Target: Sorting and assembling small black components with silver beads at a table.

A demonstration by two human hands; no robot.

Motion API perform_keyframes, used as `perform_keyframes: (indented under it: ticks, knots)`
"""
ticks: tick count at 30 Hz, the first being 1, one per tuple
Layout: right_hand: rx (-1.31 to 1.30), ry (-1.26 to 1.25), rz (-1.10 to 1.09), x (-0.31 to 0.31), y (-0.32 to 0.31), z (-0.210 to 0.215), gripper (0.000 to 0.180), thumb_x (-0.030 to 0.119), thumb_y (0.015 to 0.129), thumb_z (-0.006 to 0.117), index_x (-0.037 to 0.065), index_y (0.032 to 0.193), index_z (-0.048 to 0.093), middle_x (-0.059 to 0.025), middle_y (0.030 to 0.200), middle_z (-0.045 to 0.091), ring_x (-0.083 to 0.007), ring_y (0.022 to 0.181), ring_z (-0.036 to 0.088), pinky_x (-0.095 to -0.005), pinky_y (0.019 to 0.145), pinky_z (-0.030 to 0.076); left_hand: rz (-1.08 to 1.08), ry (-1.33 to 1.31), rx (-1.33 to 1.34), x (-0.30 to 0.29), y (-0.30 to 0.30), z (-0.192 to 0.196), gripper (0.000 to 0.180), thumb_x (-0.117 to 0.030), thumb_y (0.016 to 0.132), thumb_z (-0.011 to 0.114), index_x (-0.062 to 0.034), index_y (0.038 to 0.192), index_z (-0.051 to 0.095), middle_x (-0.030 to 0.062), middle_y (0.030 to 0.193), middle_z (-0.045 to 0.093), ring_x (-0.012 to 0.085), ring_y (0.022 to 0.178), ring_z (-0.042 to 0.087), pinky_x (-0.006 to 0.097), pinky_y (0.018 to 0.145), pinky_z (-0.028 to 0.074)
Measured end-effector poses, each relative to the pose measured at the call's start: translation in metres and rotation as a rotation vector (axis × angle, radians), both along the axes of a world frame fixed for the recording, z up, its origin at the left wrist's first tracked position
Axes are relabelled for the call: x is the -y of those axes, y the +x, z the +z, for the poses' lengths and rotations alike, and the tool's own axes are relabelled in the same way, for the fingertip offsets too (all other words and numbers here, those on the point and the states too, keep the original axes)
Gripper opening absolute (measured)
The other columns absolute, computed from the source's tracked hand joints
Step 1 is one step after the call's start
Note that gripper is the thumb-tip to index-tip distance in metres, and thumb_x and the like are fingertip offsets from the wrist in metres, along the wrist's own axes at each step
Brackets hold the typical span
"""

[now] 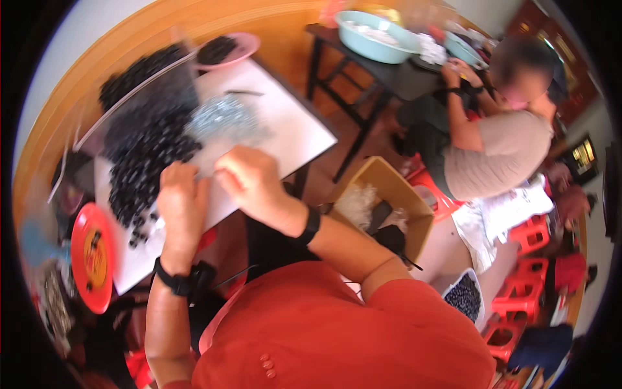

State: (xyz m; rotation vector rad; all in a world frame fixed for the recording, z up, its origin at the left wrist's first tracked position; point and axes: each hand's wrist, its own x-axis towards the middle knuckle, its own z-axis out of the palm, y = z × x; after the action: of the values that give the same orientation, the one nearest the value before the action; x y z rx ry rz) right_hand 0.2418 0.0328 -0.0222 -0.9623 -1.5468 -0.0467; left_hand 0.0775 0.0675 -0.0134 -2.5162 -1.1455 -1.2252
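Observation:
Over the near part of a white table [295, 133], my two hands are close together but apart. My left hand [180, 201] is closed, fingers curled down by the edge of a heap of small glossy black pieces [144, 152]. My right hand [251, 180] is curled in a pinch just right of it, slightly blurred. Whatever either hand holds is hidden or too small to name. Beyond my right hand lies a heap of small clear, silvery pieces [223, 118]. More black pieces fill a clear plastic bag [146, 84] behind the heap.
A pink bowl [243, 48] of black pieces and a red oval plate [83, 285] flank the table. On the right stands an open cardboard box [414, 223] with scraps. Another person [499, 149] sits at a dark table holding a light blue basin [382, 48]. Red stools [518, 295] stand behind.

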Motion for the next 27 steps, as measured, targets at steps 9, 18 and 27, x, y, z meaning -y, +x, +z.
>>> perform_keyframes:
  ticks: [9, 18, 27]
  knots:
    - [0.022, 0.049, -0.094, 0.005, 0.01, -0.005, 0.019, 0.001, 0.071, 0.07, 0.008, 0.08, 0.056, -0.0075, 0.073, 0.056, -0.0302, 0.067, 0.056, -0.0415, 0.06, 0.043, -0.093, -0.128, 0.008, 0.021, 0.014, 0.018, 0.014, 0.009, 0.077, 0.059, -0.0002, 0.088, 0.058, 0.0143, 0.083, 0.055, 0.0337, 0.081, 0.055, 0.043, 0.068, 0.045]
    - [0.047, 0.065, -0.101, 0.004, 0.008, -0.007, 0.019, 0.001, 0.071, 0.07, 0.009, 0.08, 0.055, -0.0068, 0.073, 0.055, -0.0291, 0.066, 0.056, -0.0406, 0.06, 0.042, -0.074, -0.149, -0.053, 0.026, 0.002, 0.017, 0.011, 0.006, 0.08, 0.061, -0.0002, 0.088, 0.057, 0.0137, 0.083, 0.053, 0.033, 0.081, 0.053, 0.043, 0.07, 0.045]
    - [0.048, 0.069, -0.1, 0.005, 0.01, -0.006, 0.02, 0.001, 0.07, 0.071, 0.009, 0.079, 0.055, -0.0064, 0.072, 0.055, -0.0288, 0.065, 0.056, -0.0403, 0.06, 0.042, 0.037, -0.212, -0.047, 0.035, 0.0, 0.015, 0.011, 0.004, 0.08, 0.062, -0.0002, 0.088, 0.056, 0.0136, 0.086, 0.053, 0.033, 0.084, 0.054, 0.043, 0.071, 0.046]
